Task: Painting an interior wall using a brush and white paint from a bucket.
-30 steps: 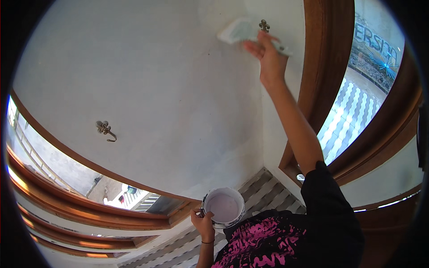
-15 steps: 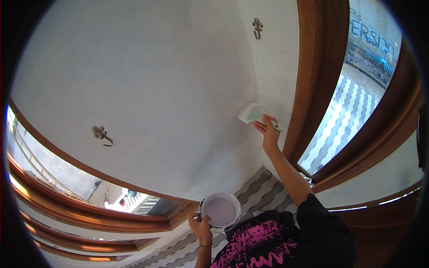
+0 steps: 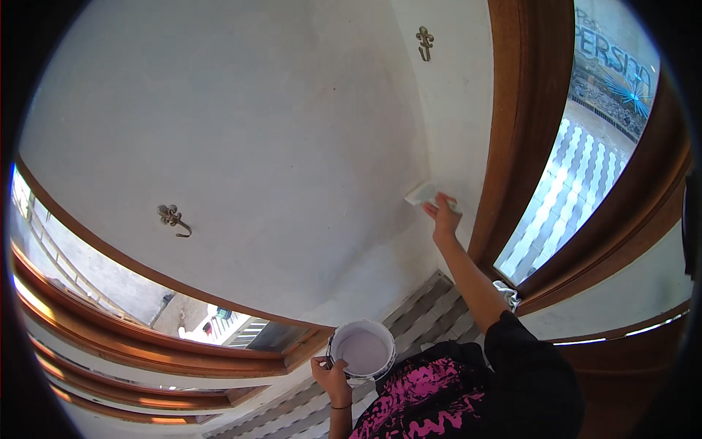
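Near the inner corner of the white wall (image 3: 241,139), my right hand (image 3: 444,216) grips a wide paintbrush (image 3: 422,194) by its pale handle. The bristles are at the wall surface close to the corner; whether they press on it I cannot tell. Low in front of my body, my left hand (image 3: 333,378) is closed on the rim of a round bucket (image 3: 389,342), thumb over the edge. Pale, pinkish-white paint (image 3: 362,353) lies inside the bucket. Greyish, damp-looking patches show on the wall left of the brush.
Two metal hooks are fixed to the walls, one at the left (image 3: 174,219) and one high by the corner (image 3: 425,44). A brown wooden frame (image 3: 504,146) borders the opening at the right. Window frames (image 3: 168,344) run along the lower left. Grey patterned tiles (image 3: 424,314) cover the floor.
My right hand and the paintbrush have moved slightly down and right, toward the corner, and the brush looks more tilted. My left hand still holds the bucket in nearly the same place.
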Motion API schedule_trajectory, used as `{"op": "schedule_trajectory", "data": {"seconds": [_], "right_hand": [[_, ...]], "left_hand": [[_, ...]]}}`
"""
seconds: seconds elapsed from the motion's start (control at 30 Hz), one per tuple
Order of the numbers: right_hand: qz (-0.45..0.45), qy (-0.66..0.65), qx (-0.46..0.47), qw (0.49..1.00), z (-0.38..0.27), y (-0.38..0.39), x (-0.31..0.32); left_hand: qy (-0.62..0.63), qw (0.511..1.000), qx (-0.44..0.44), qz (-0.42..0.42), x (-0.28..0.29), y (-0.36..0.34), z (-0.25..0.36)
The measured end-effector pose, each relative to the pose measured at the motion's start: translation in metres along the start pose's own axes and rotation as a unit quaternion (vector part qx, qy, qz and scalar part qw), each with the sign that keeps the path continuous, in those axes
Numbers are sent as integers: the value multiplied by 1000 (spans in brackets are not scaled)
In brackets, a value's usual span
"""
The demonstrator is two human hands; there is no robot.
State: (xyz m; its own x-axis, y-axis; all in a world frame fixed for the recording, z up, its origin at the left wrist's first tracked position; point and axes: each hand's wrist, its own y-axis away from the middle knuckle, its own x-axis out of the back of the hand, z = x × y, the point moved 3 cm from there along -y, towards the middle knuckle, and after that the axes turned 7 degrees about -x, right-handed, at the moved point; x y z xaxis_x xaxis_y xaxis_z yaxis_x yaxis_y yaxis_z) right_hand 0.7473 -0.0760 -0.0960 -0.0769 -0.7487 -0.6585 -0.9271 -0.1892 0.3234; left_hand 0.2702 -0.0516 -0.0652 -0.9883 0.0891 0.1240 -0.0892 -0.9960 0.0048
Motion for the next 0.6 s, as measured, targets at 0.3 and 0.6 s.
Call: {"op": "schedule_trajectory", "data": {"seconds": [0.3, 0.6], "right_hand": [[-76, 11, 45, 996, -108, 40, -107], [-242, -137, 4, 961, -72, 3, -80]], "left_hand": [[-7, 999, -28, 23, -3, 2, 14], [-10, 1000, -8, 11, -13, 6, 31]]}}
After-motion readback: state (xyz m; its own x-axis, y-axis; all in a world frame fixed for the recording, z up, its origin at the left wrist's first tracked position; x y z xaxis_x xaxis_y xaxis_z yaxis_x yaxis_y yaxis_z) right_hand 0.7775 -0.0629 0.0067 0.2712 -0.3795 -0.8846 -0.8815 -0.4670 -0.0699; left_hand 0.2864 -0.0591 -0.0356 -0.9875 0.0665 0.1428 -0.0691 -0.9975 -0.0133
